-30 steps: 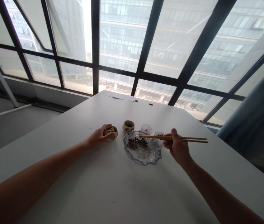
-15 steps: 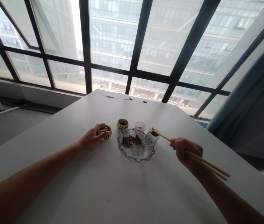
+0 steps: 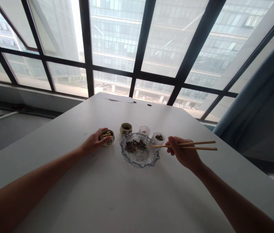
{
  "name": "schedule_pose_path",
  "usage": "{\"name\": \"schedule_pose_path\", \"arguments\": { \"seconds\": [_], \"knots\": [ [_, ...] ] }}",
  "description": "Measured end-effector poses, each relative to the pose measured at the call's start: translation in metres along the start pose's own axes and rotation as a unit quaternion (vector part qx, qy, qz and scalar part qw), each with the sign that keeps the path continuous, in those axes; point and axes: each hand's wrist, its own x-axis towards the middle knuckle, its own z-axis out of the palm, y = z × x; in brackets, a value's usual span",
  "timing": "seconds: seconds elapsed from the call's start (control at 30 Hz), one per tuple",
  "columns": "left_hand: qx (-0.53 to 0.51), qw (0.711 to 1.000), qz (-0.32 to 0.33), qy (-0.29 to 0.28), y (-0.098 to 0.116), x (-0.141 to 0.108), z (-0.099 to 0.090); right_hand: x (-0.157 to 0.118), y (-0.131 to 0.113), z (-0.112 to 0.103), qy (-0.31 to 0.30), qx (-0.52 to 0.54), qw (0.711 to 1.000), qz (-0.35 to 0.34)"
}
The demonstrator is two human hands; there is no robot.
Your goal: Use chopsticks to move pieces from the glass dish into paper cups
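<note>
My left hand (image 3: 93, 141) is wrapped round a small ceramic cup (image 3: 110, 142) with dark writing, which holds peanuts (image 3: 106, 134). In my right hand (image 3: 184, 152) is a pair of wooden chopsticks (image 3: 195, 145), their tips over the scalloped glass bowl (image 3: 140, 163) beside a pile of dark striped seeds (image 3: 134, 146). Whether anything is between the tips is too small to tell. Just behind the bowl's right side stands a white plastic cup (image 3: 158, 138) with dark seeds in it.
Behind the bowl are a second ceramic cup (image 3: 126, 128) and another white plastic cup (image 3: 144, 130). Papers (image 3: 117, 97) lie at the far end of the white table (image 3: 90, 194), near two dark holes. A blue curtain (image 3: 255, 84) hangs on the right.
My right hand has moved slightly left and levelled the chopsticks. Their tips have gone from the right plastic cup to over the glass bowl. My left hand stays on its cup.
</note>
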Motion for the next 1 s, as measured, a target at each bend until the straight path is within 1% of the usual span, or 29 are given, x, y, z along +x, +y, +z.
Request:
{"name": "schedule_pose_path", "arguments": {
  "seconds": [0.07,0.13,0.23,0.3,0.37,0.43,0.47,0.53,0.6,0.67,0.77,0.9,1.0],
  "knots": [
    [-0.001,1.0,0.003,0.0,-0.001,0.0,0.0,0.004,-0.002,0.007,-0.035,-0.025,0.999,-0.022],
    [0.0,1.0,0.004,0.0,-0.002,0.0,0.0,0.009,-0.003,0.012,-0.057,-0.045,0.996,-0.045],
    [0.003,1.0,0.003,-0.004,-0.002,0.0,-0.001,0.012,-0.003,0.018,-0.077,-0.057,0.993,-0.062],
    [0.005,1.0,0.003,-0.007,-0.001,0.0,-0.001,0.013,-0.004,0.02,-0.08,-0.048,0.994,-0.057],
    [0.003,1.0,0.002,-0.005,0.001,-0.001,-0.001,0.014,-0.003,0.02,-0.062,-0.018,0.998,-0.026],
    [-0.001,1.0,0.0,-0.003,0.003,-0.002,-0.001,0.017,0.001,0.019,-0.014,0.035,0.999,0.038],
    [-0.003,1.0,0.0,-0.003,0.004,-0.002,-0.001,0.019,0.004,0.018,0.017,0.068,0.995,0.077],
    [-0.002,1.0,0.0,-0.002,0.005,-0.002,-0.001,0.023,0.012,0.016,0.073,0.132,0.978,0.147],
    [0.001,1.0,-0.001,-0.004,0.005,-0.002,-0.001,0.027,0.021,0.013,0.106,0.182,0.96,0.186],
    [0.004,1.0,-0.002,-0.007,0.003,-0.002,-0.001,0.029,0.029,0.01,0.12,0.206,0.952,0.193],
    [0.003,1.0,0.0,-0.011,0.0,-0.001,-0.002,0.03,0.032,0.004,0.128,0.202,0.954,0.179],
    [0.007,1.0,-0.002,-0.009,0.0,-0.001,-0.002,0.03,0.026,-0.003,0.13,0.168,0.966,0.149],
    [0.013,1.0,0.001,-0.004,0.003,-0.002,-0.002,0.027,0.02,-0.009,0.15,0.132,0.974,0.111]
  ]
}}
